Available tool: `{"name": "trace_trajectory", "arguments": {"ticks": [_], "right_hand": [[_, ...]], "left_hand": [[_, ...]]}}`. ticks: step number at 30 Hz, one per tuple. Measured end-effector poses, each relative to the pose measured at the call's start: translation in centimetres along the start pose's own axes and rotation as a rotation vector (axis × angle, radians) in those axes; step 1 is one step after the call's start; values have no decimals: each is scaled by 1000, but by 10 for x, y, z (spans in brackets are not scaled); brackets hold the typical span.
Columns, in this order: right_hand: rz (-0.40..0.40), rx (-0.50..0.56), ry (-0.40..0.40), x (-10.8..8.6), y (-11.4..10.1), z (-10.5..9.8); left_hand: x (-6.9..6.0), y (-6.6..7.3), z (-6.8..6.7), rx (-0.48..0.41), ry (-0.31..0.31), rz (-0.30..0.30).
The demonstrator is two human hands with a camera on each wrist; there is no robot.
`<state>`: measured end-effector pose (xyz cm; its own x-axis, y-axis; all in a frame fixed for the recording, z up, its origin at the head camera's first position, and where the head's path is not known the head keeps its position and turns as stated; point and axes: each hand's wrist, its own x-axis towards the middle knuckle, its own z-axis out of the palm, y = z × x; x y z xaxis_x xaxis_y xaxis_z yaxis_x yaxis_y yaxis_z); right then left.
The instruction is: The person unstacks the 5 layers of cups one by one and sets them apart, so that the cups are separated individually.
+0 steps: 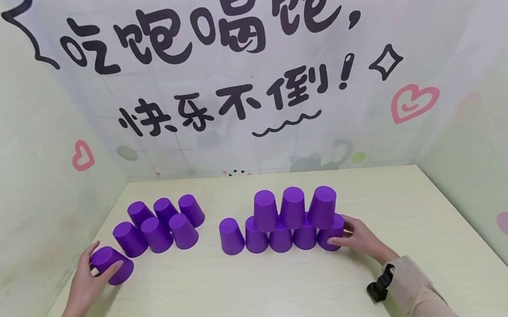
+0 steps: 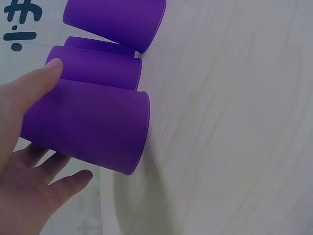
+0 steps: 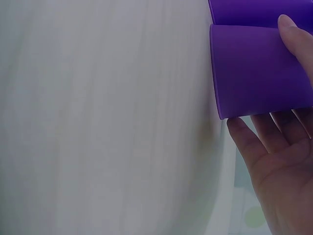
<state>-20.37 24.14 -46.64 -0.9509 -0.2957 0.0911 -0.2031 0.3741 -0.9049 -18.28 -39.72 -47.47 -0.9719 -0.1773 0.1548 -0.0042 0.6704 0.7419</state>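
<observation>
"Who has what, over at the lower left of the frame?"

"The left hand [image 1: 84,284] holds a purple cup [image 1: 113,264], mouth down, its thumb on the near side and fingers on the far side. From the left wrist, those fingers look spread apart. Whether the rim touches the table [image 1: 267,295], I cannot tell."

"And just behind it?"

"Six more cups [image 1: 157,235], left of centre, upside down on the table in two rows of three, one row behind the other."

"What of the right hand [image 1: 358,238]?"

"Right of centre, it grips the end cup [image 1: 329,234] of a row of five, the thumb on one side and the fingers on the other. The right wrist view shows the forefinger set apart, its tip at the rim; the farther fingers are partly hidden."

"The rest of that row?"

"Four cups [image 1: 280,239] run leftward from it toward the middle of the frame. Three upper cups [image 1: 292,209] rest on the row, all mouth down; the leftmost cup below stands outside them."

"And the backdrop?"

"Black writing [image 1: 238,106] on a pale wall [image 1: 189,157], across the upper frame."
</observation>
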Motion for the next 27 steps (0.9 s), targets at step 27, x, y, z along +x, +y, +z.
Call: {"name": "trace_trajectory", "arguments": {"ticks": [27], "right_hand": [[13, -2, 6, 0, 3, 0]], "left_hand": [[23, 190, 19, -180, 21, 454]]}}
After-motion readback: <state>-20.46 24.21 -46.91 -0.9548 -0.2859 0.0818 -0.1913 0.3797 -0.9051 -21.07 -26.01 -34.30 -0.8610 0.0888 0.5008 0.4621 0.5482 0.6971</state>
